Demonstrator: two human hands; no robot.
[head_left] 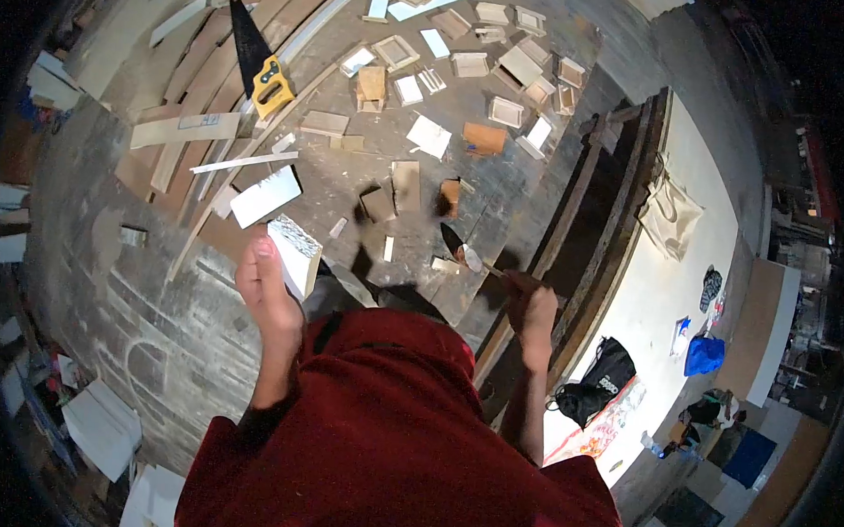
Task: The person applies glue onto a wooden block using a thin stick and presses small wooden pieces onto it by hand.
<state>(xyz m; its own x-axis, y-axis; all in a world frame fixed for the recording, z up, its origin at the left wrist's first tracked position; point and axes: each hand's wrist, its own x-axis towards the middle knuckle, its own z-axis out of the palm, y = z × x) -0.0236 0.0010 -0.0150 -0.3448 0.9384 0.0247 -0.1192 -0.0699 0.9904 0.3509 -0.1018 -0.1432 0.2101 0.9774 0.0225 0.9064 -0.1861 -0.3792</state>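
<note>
My left hand [269, 280] is closed around a small white-faced wood block [295, 255], the thumb lying along its side; the block's upper edge looks rough and streaked. A white rectangular piece [266, 196] lies just beyond it. My right hand [533, 311] grips the thin handle of a tool with a pale, rounded head [470, 258]; its exact kind is unclear. That head is over or beside a small light wood piece [445, 265] on the worktable [411, 296]. An orange-brown block [450, 198] is farther away.
Small wooden trays and offcuts [470, 65] are scattered across the far side. A yellow-handled handsaw [261, 73] rests on long boards [204, 89] at the left. To the right, a white-topped table [617, 319] holds a black bag [598, 384] and a canvas bag [671, 218].
</note>
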